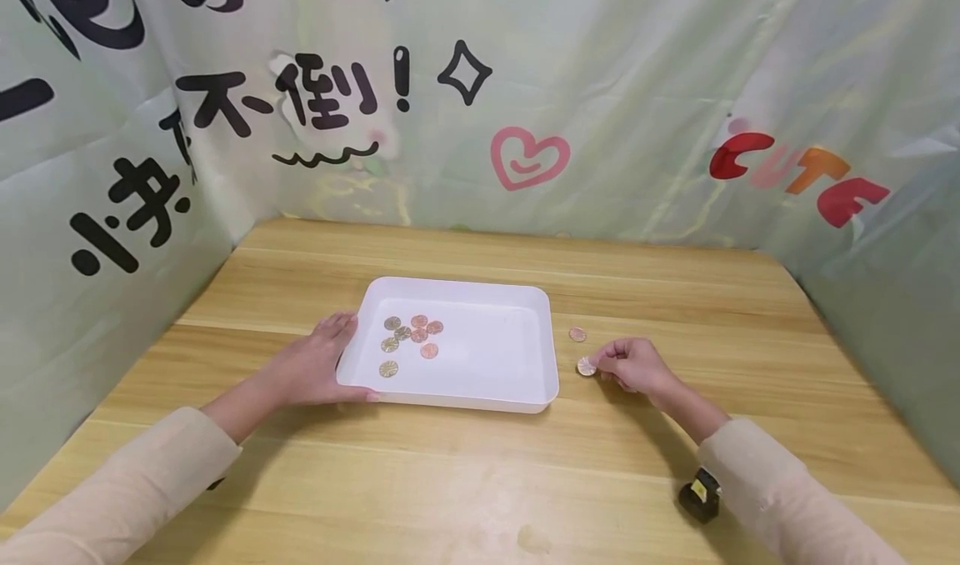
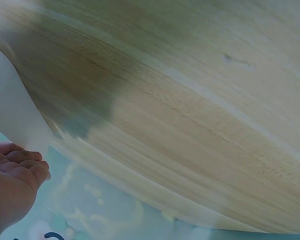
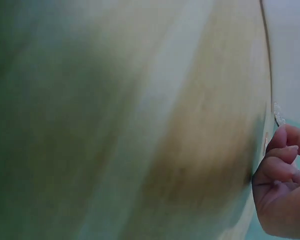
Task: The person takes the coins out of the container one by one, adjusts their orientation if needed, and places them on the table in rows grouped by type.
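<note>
A white tray [image 1: 480, 340] lies on the table with several copper coins [image 1: 429, 351] and brassy coins [image 1: 388, 369] in its left half. My left hand [image 1: 318, 365] holds the tray's near left corner, thumb along the front wall and fingers against the left side. To the right of the tray, my right hand [image 1: 633, 365] pinches a shiny pale coin [image 1: 586, 367] at its edge, low over the wood. Just beyond it another copper coin [image 1: 577, 333] lies flat. In the right wrist view the pinched coin [image 3: 278, 114] shows partly past the fingertips.
The wooden table [image 1: 420, 482] reaches back to a printed cloth [image 1: 630, 90] that hangs behind and along both sides. Near the right sleeve sits a small black object [image 1: 700, 496] with a yellow patch.
</note>
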{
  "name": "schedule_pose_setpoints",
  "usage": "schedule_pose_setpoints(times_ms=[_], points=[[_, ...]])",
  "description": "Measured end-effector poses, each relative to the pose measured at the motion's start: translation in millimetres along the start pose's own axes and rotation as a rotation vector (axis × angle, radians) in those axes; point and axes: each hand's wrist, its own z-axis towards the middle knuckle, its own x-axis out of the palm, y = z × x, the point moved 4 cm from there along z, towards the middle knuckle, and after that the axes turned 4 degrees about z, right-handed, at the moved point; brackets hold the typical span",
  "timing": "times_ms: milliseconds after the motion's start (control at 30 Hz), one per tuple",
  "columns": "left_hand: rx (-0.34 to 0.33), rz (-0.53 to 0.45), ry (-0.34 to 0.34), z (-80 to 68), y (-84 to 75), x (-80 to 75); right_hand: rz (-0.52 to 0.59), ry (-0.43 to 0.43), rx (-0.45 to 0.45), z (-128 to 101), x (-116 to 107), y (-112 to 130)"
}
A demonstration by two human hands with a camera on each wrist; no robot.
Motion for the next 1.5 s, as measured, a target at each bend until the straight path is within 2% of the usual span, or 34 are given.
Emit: schedule_pose_setpoints(times_ms=[500,900,1000,1100,1300,1500], points=[[0.005,0.011,0.003,0.7,-0.3,0.2,-0.17,-0.053,-0.004,5,4,-1],[-0.001,0.011,0.013,1.0,0.7,0.5,-0.126,-0.007,0.047,4,4,2],[0.0,0.01,0.01,1.0,0.6,0.2,-0.129,-0.019,0.002,3,2,5],[0.002,0.002,0.005,1.5,-0.1,-0.5,-0.126,-0.053,-0.09,3,0,12],[0.003,0.002,0.006,1.8,-0.7,-2.0,-0.071,-0.116,-0.261,2,5,40],[0.007,0.002,0.001,0.8,-1.5,-2.2,0.034,-0.085,-0.305,6,25,66]])
